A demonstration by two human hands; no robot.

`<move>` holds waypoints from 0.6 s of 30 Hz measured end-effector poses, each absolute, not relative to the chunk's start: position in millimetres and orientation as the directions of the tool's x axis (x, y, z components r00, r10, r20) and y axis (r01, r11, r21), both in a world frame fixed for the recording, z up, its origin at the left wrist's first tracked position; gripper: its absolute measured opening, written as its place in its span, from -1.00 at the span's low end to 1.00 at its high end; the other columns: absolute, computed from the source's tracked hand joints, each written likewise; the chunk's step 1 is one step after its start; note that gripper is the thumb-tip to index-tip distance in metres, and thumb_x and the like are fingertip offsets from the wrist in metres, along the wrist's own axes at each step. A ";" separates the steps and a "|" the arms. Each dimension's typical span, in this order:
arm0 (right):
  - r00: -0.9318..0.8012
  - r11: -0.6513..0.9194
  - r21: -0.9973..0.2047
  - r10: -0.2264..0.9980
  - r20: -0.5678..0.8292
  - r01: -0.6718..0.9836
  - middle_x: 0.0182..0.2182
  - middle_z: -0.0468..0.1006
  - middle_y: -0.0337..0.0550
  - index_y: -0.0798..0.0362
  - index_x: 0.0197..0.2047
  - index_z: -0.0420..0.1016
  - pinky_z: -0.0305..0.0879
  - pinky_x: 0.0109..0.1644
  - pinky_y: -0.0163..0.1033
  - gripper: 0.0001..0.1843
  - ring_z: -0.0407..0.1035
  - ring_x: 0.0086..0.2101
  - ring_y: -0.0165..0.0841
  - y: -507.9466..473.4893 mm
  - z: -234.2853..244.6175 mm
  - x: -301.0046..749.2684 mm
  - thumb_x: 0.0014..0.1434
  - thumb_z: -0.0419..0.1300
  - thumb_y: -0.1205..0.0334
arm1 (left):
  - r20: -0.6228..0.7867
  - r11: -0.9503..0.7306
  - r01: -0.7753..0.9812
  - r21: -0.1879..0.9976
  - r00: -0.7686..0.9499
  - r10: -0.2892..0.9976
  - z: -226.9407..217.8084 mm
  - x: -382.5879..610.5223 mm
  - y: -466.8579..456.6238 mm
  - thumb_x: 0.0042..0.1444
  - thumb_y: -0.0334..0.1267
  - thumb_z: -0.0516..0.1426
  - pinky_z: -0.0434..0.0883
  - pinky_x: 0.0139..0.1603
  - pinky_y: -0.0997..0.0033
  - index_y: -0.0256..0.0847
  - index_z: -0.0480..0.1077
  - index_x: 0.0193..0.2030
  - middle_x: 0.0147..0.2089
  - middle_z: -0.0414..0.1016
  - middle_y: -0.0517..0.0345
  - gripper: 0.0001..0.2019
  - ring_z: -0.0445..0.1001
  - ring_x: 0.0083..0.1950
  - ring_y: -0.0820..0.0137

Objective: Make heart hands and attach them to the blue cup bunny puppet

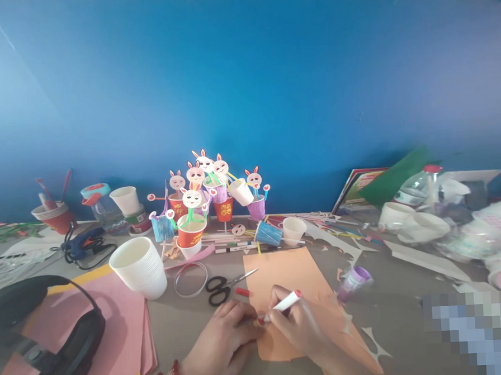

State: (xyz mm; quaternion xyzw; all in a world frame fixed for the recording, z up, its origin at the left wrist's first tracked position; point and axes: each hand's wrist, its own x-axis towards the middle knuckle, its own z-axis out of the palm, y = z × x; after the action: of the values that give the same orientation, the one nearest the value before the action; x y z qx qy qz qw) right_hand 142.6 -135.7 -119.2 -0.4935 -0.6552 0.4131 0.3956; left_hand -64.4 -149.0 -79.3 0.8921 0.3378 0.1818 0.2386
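My right hand (297,325) is closed around a white marker with a red end (289,301), its tip pointing down and left. The tip meets a small pale paper piece with red on it (261,320), mostly covered by fingers. My left hand (225,340), with red beads at the wrist, pinches that piece from the left. Both hands rest at an orange paper sheet (284,267). A red marker cap (243,292) lies just beyond the left fingers, beside black-handled scissors (223,288) with partly spread blades.
Stacked white paper cups (139,269), a tape roll (191,279) and pink paper (119,328) lie left, under black headphones (90,336). Paper-cup rabbit figures (192,199) stand behind. A purple glitter tube (354,283), paper scraps (375,343) and plastic bags (475,237) are right.
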 end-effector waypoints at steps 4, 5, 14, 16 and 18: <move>-0.209 0.159 -0.932 0.973 0.093 0.324 -0.62 0.17 -0.42 -0.06 -0.52 0.10 -0.01 -0.48 -0.31 -0.82 0.11 -0.56 -0.43 -136.9 -119.5 141.5 0.04 0.04 0.34 | 0.142 -0.650 0.525 0.549 0.709 0.691 -79.1 -64.7 -148.2 0.25 -0.45 0.09 0.39 0.09 0.09 -0.06 0.52 0.02 0.05 0.48 0.03 -0.70 0.41 0.04 0.16; -0.210 0.157 -0.932 0.974 0.090 0.326 -0.62 0.17 -0.42 -0.06 -0.52 0.11 -0.01 -0.48 -0.31 -0.82 0.11 -0.56 -0.43 -137.0 -119.3 141.3 0.03 0.04 0.34 | 0.139 -0.650 0.526 0.549 0.709 0.692 -79.3 -64.8 -148.2 0.24 -0.45 0.10 0.39 0.09 0.09 -0.05 0.52 0.02 0.05 0.48 0.04 -0.69 0.41 0.05 0.15; -0.211 0.143 -0.936 0.975 0.076 0.323 -0.64 0.14 -0.43 -0.04 -0.54 0.13 -0.06 -0.50 -0.31 -0.81 0.06 -0.57 -0.44 -137.7 -114.1 140.6 0.02 0.08 0.32 | 0.158 -0.659 0.524 0.540 0.706 0.691 -80.0 -64.5 -148.5 0.27 -0.42 0.07 0.41 0.08 0.11 -0.05 0.53 0.01 0.04 0.49 0.04 -0.70 0.42 0.03 0.17; -0.210 0.146 -0.937 0.974 0.081 0.317 -0.63 0.14 -0.43 -0.05 -0.54 0.12 -0.05 -0.49 -0.31 -0.81 0.06 -0.57 -0.44 -137.6 -114.0 140.5 0.01 0.07 0.33 | 0.167 -0.663 0.518 0.541 0.706 0.688 -80.2 -64.8 -148.2 0.26 -0.42 0.07 0.41 0.07 0.11 -0.05 0.52 0.01 0.04 0.49 0.03 -0.70 0.42 0.03 0.17; -0.206 0.150 -0.939 0.975 0.088 0.309 -0.63 0.14 -0.43 -0.05 -0.54 0.12 -0.03 -0.48 -0.31 -0.82 0.08 -0.57 -0.44 -137.4 -114.6 140.7 0.01 0.05 0.35 | 0.165 -0.661 0.517 0.543 0.707 0.688 -80.1 -65.0 -148.1 0.25 -0.43 0.08 0.40 0.08 0.11 -0.06 0.52 0.01 0.05 0.48 0.04 -0.71 0.41 0.04 0.16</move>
State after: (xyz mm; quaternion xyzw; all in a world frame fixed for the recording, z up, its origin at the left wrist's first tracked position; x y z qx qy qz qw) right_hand 140.7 -137.4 -114.6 -0.4939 -0.6496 0.4257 0.3911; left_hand -65.0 -148.1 -80.1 0.8933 0.3373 0.1812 0.2355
